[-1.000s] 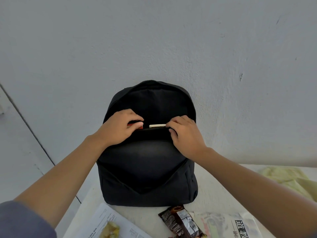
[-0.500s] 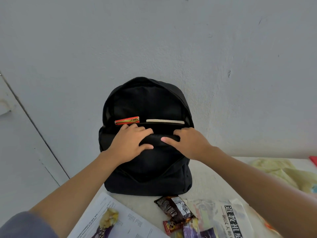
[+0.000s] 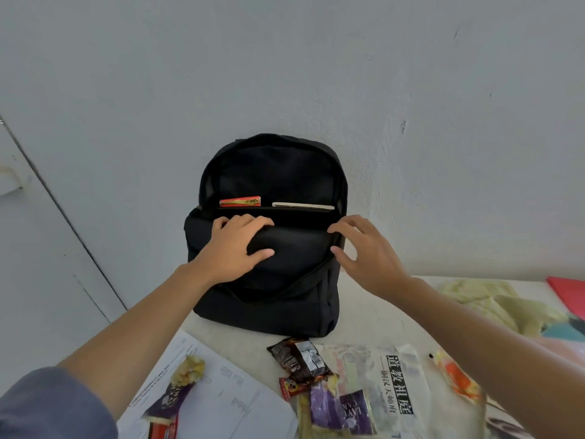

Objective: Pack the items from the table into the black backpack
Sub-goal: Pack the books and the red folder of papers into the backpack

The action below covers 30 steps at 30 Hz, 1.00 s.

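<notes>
The black backpack [image 3: 269, 299] stands upright against the wall, its main compartment unzipped. Inside it, a red and gold box [image 3: 240, 201] and a thin white item [image 3: 302, 206] show above the front flap. My left hand [image 3: 232, 248] lies flat on the folded-down front panel, fingers over its top edge. My right hand [image 3: 364, 251] hovers at the bag's right side with fingers spread, holding nothing. On the table in front lie a dark brown snack packet [image 3: 297, 359], purple snack packets [image 3: 340, 410] and a plastic-wrapped newspaper [image 3: 395, 381].
A printed sheet [image 3: 228, 403] with a purple and yellow snack bag [image 3: 177, 391] on it lies at the front left. A pale yellow cloth [image 3: 493, 304] and a red folder [image 3: 569, 293] lie to the right. An orange-printed packet [image 3: 459, 380] sits near my right forearm.
Both hands came off the bag's opening and moved down onto the front panel. My right hand then slid to the bag's right edge and opened. The view tilted down, showing more of the table.
</notes>
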Motion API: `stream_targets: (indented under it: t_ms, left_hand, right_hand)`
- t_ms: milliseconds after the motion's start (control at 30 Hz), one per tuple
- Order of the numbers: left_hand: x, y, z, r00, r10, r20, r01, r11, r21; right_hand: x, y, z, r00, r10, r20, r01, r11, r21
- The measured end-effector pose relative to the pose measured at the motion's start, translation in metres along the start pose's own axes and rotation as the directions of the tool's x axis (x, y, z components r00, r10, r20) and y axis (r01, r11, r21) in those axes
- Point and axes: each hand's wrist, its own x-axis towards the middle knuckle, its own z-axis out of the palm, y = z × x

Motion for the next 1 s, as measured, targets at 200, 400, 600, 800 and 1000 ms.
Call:
stream_targets:
  t_ms: [200,400,600,800,1000]
  left_hand:
    - [-0.04,0.063,0.006,0.99,0.12,-0.077,-0.139,0.942,-0.305]
    - [-0.076,0.115,0.054,0.912,0.24,0.334,-0.122,0.933,-0.337]
    - [-0.084,0.137,0.102,0.747,0.191,0.636,-0.132,0.981,-0.14]
    - [-0.097,0.127,0.104,0.715,0.139,0.685,-0.146,0.988,-0.048]
    - [-0.119,0.112,0.097,0.749,0.064,0.659,-0.077,0.997,-0.009]
  right_hand:
    - [-0.049,0.014,-0.009,0.901,0.223,0.373,-0.258,0.965,0.045]
    - [-0.104,0.043,0.007,0.691,0.306,0.655,-0.188,0.951,-0.246]
    - [-0.149,0.065,0.018,0.632,0.354,0.689,-0.136,0.926,-0.351]
    - [-0.148,0.071,0.018,0.564,0.464,0.683,-0.299,0.886,-0.356]
    - [-0.132,0.068,0.009,0.552,0.467,0.691,-0.426,0.87,-0.248]
